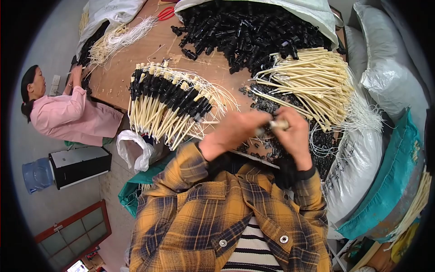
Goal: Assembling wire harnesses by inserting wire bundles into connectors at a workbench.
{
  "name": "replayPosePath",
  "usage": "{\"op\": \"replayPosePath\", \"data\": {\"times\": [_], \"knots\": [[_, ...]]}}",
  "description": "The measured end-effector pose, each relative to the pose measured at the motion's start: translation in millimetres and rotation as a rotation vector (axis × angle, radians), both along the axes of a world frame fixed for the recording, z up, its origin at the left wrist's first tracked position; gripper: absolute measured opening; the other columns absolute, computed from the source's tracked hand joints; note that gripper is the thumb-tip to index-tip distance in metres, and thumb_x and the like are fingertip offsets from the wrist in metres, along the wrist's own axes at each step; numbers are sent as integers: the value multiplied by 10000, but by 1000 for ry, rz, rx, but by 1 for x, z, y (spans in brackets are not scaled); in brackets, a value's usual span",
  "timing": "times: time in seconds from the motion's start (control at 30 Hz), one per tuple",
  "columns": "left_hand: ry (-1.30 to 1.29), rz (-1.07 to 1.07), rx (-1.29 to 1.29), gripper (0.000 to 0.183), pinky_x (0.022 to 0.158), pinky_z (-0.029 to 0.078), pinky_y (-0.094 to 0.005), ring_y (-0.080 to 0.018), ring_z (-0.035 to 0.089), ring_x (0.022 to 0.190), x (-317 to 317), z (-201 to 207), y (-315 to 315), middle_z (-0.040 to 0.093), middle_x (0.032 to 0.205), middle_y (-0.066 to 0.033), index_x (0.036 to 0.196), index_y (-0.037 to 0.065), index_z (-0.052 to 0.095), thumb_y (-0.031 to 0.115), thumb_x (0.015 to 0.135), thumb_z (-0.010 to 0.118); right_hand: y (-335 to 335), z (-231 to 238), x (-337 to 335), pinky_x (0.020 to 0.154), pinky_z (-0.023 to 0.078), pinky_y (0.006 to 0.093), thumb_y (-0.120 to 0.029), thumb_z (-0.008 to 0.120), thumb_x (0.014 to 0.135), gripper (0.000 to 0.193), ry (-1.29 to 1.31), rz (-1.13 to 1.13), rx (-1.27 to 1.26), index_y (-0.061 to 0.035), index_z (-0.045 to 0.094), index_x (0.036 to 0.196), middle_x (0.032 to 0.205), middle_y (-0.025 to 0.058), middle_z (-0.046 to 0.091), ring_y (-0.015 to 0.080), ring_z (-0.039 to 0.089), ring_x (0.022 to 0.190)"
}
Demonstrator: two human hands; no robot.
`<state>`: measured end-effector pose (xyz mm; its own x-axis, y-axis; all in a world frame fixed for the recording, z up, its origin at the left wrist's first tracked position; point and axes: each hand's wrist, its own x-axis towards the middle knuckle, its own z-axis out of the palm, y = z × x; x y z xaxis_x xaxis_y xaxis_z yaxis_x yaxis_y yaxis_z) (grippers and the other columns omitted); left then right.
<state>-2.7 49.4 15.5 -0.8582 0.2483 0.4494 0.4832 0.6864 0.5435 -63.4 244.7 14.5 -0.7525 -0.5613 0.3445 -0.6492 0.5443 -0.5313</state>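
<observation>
My left hand [238,128] and my right hand [292,133] meet above the near table edge. The right fingers are closed on the end of a short cream-coloured stick [280,123]. Motion smears my left fingers beside it, so whether they grip anything is unclear. Under and around my hands lie small black plastic pieces [267,108]. To the right of them, a pile of cream sticks with white strings [312,84] spreads over the table. Left of my hands lies a fanned row of cream sticks with black plastic fittings [170,97] on them.
A large heap of black fittings [244,34] spills from a white sack at the back of the brown table [118,75]. Red-handled scissors [166,13] lie far left. Stuffed sacks [355,167] crowd the right side. A person in pink [68,111] works at the left.
</observation>
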Motion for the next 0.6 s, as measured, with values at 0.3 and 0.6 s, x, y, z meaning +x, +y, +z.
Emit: {"op": "replayPosePath", "data": {"times": [0.3, 0.6], "knots": [[-837, 253, 759, 174, 544, 427, -211, -37, 544, 621, -1, 4, -11, 650, 739, 4, 976, 18, 675, 62, 810, 703, -29, 0, 25, 532, 468, 308, -159, 753, 767, 264, -238, 149, -21, -105, 658, 1007, 700, 87, 607, 208, 602, 597], [-490, 269, 76, 359, 749, 491, -375, -336, 632, 869, 9, 0, -25, 642, 956, -136, 1097, 66, 640, -47, 758, 609, -30, -10, 25, 480, 446, 282, -78, 703, 788, 140, -141, -21, -168, -79, 679, 926, 592, 87, 591, 185, 574, 477]]}}
